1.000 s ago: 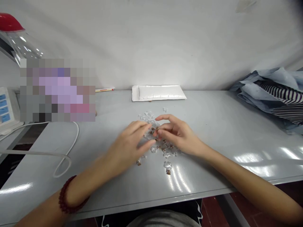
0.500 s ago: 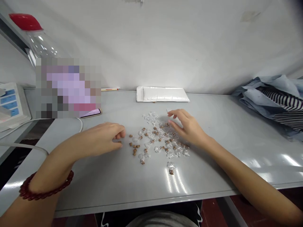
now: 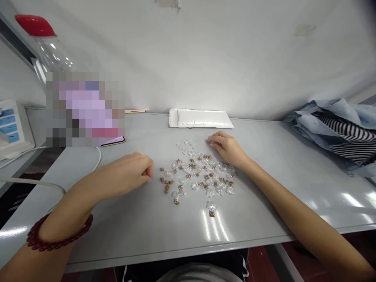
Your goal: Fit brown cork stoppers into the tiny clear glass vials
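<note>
Several tiny clear glass bottles, many with corks in them, lie scattered over the middle of the grey table; one corked bottle (image 3: 211, 208) lies apart near the front. Loose corks (image 3: 167, 182) sit in a small group on the left of the bottles. Beside the corks, my left hand (image 3: 133, 172) is closed with its fingertips curled together; whatever it grips is hidden. At the back right of the bottles, my right hand (image 3: 227, 148) rests low over the table, its thumb and fingers pinched at something too small to make out.
A white padded packet (image 3: 202, 118) lies against the wall. A phone (image 3: 114, 140), a white cable (image 3: 98, 158) and a red-capped bottle (image 3: 35, 26) are on the left. Folded blue and striped cloth (image 3: 340, 125) lies at the right. The table's front edge (image 3: 164, 256) is near me.
My left hand's fingers have closed, and the cork by its fingertips is out of sight. My right hand has shifted slightly back, and its fingers have come together.
</note>
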Demonstrator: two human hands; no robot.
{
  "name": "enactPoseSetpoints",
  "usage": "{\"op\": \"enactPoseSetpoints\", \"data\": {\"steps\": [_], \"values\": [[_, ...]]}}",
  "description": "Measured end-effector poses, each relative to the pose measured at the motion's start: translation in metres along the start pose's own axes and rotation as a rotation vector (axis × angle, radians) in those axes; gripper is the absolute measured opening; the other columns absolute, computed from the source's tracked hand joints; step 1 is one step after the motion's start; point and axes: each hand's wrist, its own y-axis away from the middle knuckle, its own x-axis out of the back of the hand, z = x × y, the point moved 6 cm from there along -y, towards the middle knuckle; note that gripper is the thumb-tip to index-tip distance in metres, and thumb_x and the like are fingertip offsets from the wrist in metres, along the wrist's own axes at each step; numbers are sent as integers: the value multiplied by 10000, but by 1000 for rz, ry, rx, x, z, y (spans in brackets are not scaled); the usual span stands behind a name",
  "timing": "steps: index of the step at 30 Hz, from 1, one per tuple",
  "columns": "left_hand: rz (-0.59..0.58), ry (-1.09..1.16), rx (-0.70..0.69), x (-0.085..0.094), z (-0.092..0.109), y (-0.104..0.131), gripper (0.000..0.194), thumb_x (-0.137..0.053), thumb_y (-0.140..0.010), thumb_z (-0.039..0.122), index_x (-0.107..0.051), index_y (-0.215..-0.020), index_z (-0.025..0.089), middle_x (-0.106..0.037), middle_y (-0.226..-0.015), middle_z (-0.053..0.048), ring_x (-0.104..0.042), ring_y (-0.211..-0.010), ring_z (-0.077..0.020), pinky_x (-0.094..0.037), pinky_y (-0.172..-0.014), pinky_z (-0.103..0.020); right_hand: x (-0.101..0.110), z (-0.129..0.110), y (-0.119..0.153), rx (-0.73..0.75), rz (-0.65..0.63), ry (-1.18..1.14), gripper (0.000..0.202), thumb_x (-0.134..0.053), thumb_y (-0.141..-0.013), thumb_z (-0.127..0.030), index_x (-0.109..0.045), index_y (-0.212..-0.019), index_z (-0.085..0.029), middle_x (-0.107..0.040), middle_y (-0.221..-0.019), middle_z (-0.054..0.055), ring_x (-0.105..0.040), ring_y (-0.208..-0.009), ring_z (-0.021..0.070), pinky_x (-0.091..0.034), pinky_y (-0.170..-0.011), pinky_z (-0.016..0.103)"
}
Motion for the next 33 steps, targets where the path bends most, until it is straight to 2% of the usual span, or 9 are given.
{"op": "enactPoseSetpoints", "data": {"steps": [4, 11, 14, 18, 23, 27, 33], "values": [[28, -12, 6, 7, 6, -3, 150, -508, -698, 149, -534, -569, 224, -624, -590, 2, -541, -493, -152, -338, -416, -260, 4, -1, 4, -71, 19, -8, 200, -519, -897, -210, -699, -978, -175, -644, -978, 111, -595, -737, 192, -512, -717, 386], [254, 222, 17, 26, 12, -9, 108, -590, -757, 220, -643, -663, 230, -708, -637, 5, -660, -567, -179, -496, -473, -248, 9, -2, 9, -129, 53, -93, 138, -558, -876, -234, -678, -867, -164, -632, -932, 93, -569, -722, 172, -484, -706, 368], [356, 342, -53, 31, 24, -9, 86, -648, -785, 263, -675, -710, 234, -731, -669, 6, -679, -586, -173, -538, -507, -245, 13, -9, 12, -231, 40, -288, 143, -597, -882, -303, -671, -885, -180, -659, -863, 62, -566, -686, 161, -470, -673, 355], [365, 524, -182, 23, 52, -10, 55, -707, -802, 263, -702, -756, 232, -749, -746, 13, -699, -660, -152, -583, -613, -238, 7, -38, 22, -325, -84, -698, 185, -643, -882, -340, -687, -965, -179, -679, -714, 17, -613, -661, 152, -500, -693, 344], [317, 721, -311, 2, 82, -12, 47, -704, -810, 205, -683, -768, 205, -726, -778, 11, -688, -683, -133, -593, -648, -230, -13, -77, 33, -304, -268, -1031, 175, -659, -885, -294, -695, -987, -156, -717, -752, 31, -661, -689, 138, -535, -690, 309], [332, 767, -297, -5, 85, -13, 76, -697, -805, 145, -678, -751, 196, -708, -750, 29, -674, -662, -107, -562, -622, -191, -20, -88, 38, -277, -320, -1117, 136, -633, -895, -238, -696, -967, -141, -685, -705, 12, -643, -657, 116, -530, -670, 283], [348, 839, -326, -4, 84, -12, 81, -713, -808, 138, -696, -760, 201, -703, -751, 37, -651, -677, -83, -537, -622, -158, -16, -88, 41, -257, -304, -1039, 135, -573, -918, -210, -683, -962, -144, -602, -640, -27, -575, -605, 99, -484, -634, 274]]}}
